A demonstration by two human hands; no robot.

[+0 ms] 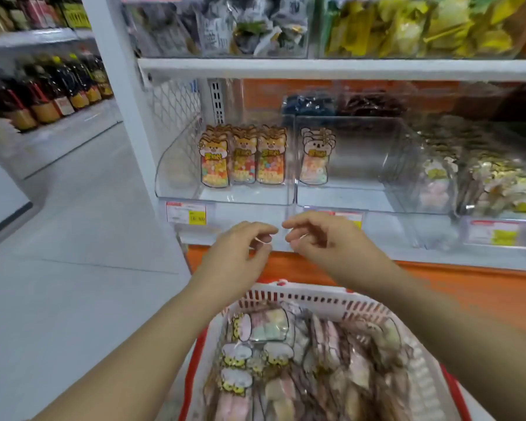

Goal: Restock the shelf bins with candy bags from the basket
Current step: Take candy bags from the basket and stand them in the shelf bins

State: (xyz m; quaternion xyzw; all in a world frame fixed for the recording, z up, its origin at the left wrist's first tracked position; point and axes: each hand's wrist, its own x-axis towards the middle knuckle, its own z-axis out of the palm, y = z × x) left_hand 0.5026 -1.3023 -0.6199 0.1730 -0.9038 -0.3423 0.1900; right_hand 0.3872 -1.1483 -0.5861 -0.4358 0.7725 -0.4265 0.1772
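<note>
A red and white basket (316, 299) sits low in front of me, filled with several candy bags (264, 329) in pastel colours. Above it, my left hand (240, 253) and my right hand (319, 238) hover side by side in front of the shelf edge, fingers loosely curled, holding nothing. On the shelf, a clear bin (176, 165) holds three rows of orange animal-shaped candy bags (243, 159). The clear bin to its right (377, 165) holds one row of koala-shaped bags (315, 159) at its left side.
Further right, more clear bins (468, 177) hold pale candy bags. Price tags (186, 212) hang on the shelf front. The upper shelf (316, 68) carries bins of dark and yellow packets. Bottles (43, 92) line shelves at left, beyond a grey floor aisle.
</note>
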